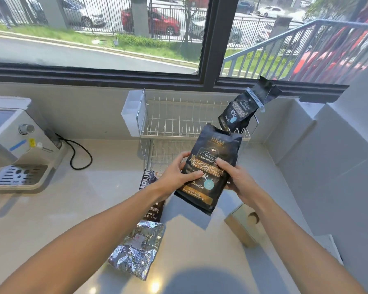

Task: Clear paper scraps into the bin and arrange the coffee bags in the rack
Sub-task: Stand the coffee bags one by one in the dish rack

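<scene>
the black bag (208,166) is held in the air in front of the rack (179,122), above the counter (94,187). its long axis runs tilted, top end up toward the rack and a little right, bottom end down toward the person, printed face up. the left hand (176,174) grips its left edge, thumb across the face; the right hand (235,178) grips its right edge, and the fingers behind the bag are hidden. a second black bag (240,111), clipped near its top, leans at the rack's right end; its lower end is hidden behind the held bag. a dark bag (152,206) lies flat on the counter, largely covered by the left forearm, its print only partly readable. nearer, a foil bag (136,249) lies crumpled. a coffee machine (15,145) stands far left, cut off by the frame edge.
</scene>
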